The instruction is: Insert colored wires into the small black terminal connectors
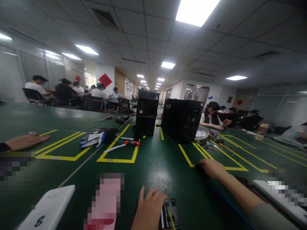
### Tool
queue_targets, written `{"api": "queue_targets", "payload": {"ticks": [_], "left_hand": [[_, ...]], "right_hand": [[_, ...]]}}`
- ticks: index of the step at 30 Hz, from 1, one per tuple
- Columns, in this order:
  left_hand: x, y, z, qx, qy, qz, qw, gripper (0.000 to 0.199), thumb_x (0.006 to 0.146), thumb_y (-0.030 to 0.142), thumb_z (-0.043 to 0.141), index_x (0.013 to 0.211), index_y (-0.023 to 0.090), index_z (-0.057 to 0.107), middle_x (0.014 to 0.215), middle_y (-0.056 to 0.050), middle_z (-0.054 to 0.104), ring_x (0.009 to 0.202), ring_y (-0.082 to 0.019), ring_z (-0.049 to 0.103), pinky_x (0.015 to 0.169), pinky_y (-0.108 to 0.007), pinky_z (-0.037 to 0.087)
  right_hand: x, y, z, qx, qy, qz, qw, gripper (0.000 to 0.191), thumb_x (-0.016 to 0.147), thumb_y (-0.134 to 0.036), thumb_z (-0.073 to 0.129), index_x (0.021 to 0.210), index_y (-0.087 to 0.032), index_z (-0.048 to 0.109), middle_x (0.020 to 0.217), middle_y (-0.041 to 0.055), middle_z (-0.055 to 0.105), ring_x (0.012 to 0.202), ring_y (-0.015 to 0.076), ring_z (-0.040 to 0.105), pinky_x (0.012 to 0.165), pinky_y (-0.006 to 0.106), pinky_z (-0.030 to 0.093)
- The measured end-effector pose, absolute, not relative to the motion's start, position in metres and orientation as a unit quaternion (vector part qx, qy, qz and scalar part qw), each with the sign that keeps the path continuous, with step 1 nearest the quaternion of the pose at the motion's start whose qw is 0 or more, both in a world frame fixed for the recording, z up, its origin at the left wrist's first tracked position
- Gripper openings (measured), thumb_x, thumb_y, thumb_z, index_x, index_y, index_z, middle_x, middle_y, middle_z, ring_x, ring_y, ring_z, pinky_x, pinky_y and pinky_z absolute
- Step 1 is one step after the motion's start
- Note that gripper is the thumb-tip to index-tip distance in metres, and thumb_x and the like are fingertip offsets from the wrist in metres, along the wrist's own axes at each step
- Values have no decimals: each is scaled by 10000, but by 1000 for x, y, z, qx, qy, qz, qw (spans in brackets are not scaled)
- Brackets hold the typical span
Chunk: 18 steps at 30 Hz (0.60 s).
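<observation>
On my remote feed I identify an office floor fitted as an electronics workshop. Office indicators: tiled ceiling (133, 23), panel lights (196, 11), glass partition (35, 68), seated people (98, 92). Workshop indicators: green bench (158, 159), yellow tape (116, 161), screwdriver (132, 143), gloves (94, 140), computer cases (179, 118).

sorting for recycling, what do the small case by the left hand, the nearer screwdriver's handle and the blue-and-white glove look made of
Small case: black, likely plastic or painted metal; its dull sheen leaves this open.
Screwdriver's handle: probably smooth plastic, given its bright red-and-black colouring.
Glove: apparently soft fabric, judging by its limp folds.
</observation>
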State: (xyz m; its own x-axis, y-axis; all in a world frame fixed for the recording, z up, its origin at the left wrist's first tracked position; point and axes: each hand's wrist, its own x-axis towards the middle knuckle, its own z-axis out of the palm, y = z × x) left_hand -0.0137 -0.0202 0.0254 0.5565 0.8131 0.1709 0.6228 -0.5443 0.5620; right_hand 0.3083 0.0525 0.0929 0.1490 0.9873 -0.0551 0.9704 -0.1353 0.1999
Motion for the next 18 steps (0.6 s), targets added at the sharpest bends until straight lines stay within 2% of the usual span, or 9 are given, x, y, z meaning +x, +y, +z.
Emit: {"api": "queue_targets", "payload": {"ticks": [5, 9, 11, 14, 16, 18], "left_hand": [[-14, -20, 24, 849, 420, 217, 235, 543, 595, 412, 782, 1089, 270, 606, 1123, -20, 647, 1169, -281, 507, 1097, -613, 157], [-13, -19, 21, 854, 417, 216, 223, 566, 575, 451, 794, 1078, 266, 611, 1116, -28, 654, 1148, -292, 525, 1088, -620, 179], [-12, -18, 19, 852, 429, 222, 203, 504, 617, 482, 761, 1057, 279, 623, 1108, -33, 668, 1146, -298, 533, 1078, -626, 197], [-10, -16, 18, 851, 439, 216, 192, 482, 626, 478, 755, 1054, 296, 628, 1122, -27, 671, 1161, -302, 530, 1077, -623, 203], [-10, -18, 19, 852, 443, 205, 192, 538, 582, 450, 783, 1071, 292, 623, 1131, -30, 666, 1172, -308, 519, 1082, -622, 192], [-10, -21, 22, 852, 443, 200, 196, 570, 564, 412, 786, 1091, 276, 616, 1135, -36, 658, 1172, -305, 512, 1087, -620, 172]], "right_hand": [[306, 58, 95, 757, 642, 47, 115, 262, 915, -308, 543, 1145, -196, 599, 1145, 63, 642, 1007, 203, 621, 832, 415, 515], [294, 54, 99, 762, 634, 73, 107, 205, 900, -298, 563, 1050, -174, 632, 1080, 56, 657, 964, 196, 627, 817, 410, 513], [281, 47, 102, 763, 634, 99, 81, 188, 882, -268, 580, 1019, -157, 643, 1103, 75, 644, 1014, 224, 601, 837, 436, 492], [254, 28, 108, 754, 641, 144, 12, 333, 868, -181, 544, 1195, -134, 587, 1235, 142, 577, 1136, 291, 519, 907, 458, 425], [231, 7, 112, 741, 651, 158, -40, 416, 906, -194, 456, 1317, -149, 501, 1275, 136, 564, 1161, 275, 503, 947, 397, 388], [207, -20, 114, 730, 663, 147, -75, 370, 954, -297, 361, 1255, -215, 559, 1189, 74, 637, 1096, 215, 562, 908, 308, 404]]}}
